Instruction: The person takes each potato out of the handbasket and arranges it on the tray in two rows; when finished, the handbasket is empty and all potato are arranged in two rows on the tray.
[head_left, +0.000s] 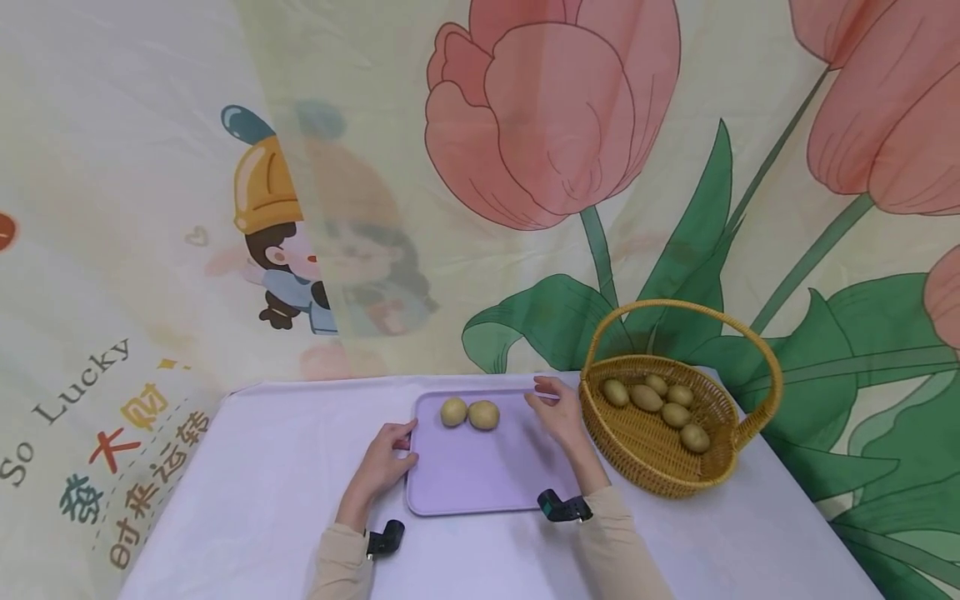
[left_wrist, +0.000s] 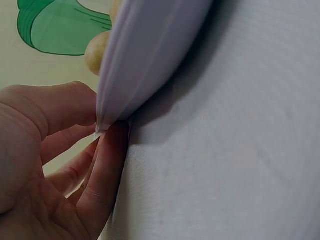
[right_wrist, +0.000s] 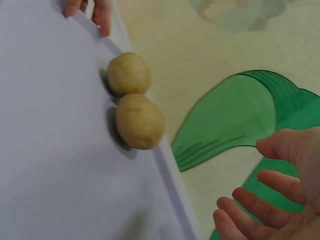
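Observation:
Two potatoes (head_left: 468,413) sit side by side near the far left corner of a lilac tray (head_left: 480,479). My left hand (head_left: 381,462) pinches the tray's left rim; in the left wrist view the thumb and a finger meet at the tray's edge (left_wrist: 145,55). Over the tray's right edge hovers my right hand (head_left: 558,410), its fingers loosely bent and holding nothing. Seen from the right wrist, that hand (right_wrist: 285,192) is apart from both potatoes (right_wrist: 140,121).
Right of the tray stands a wicker basket (head_left: 652,467) with a tall arched handle and several potatoes (head_left: 675,415) inside. A white cloth (head_left: 262,500) covers the table. Behind it hangs a printed curtain with tulips (head_left: 562,117).

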